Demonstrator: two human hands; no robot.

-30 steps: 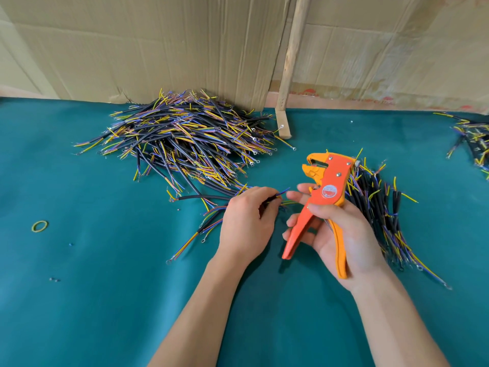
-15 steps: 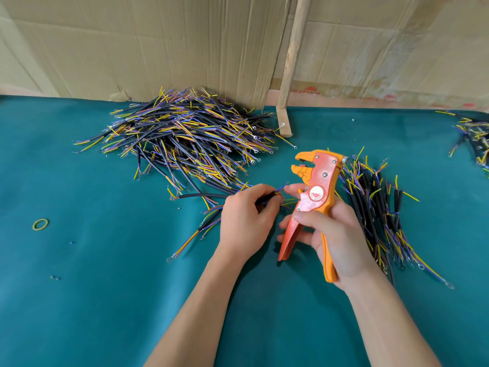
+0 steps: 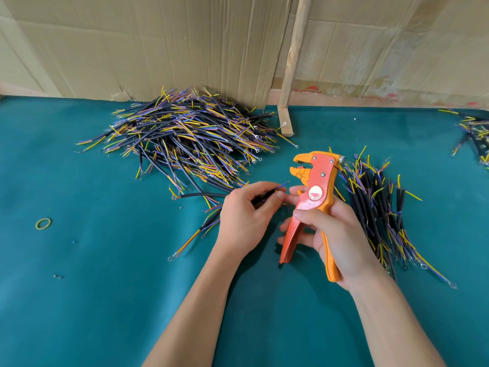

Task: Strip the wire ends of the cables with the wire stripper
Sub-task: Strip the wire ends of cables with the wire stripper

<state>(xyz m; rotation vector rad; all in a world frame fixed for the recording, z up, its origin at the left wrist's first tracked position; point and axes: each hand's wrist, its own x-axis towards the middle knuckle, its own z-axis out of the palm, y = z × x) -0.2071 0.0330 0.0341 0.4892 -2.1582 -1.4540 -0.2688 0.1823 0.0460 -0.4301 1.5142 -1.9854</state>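
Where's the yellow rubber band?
Head view: the small yellow rubber band lies alone on the teal mat, far left, below the big cable pile.

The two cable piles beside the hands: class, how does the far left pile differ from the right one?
The left pile is larger and heaped, its cables crisscrossing; the right pile is smaller and flatter, its cables lying roughly parallel. The left pile reaches the cardboard wall; the right pile lies on open mat. Both hold black-sheathed cables with coloured wires.

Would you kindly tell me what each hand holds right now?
Left hand: pinching a cable.
Right hand: gripping the wire stripper.
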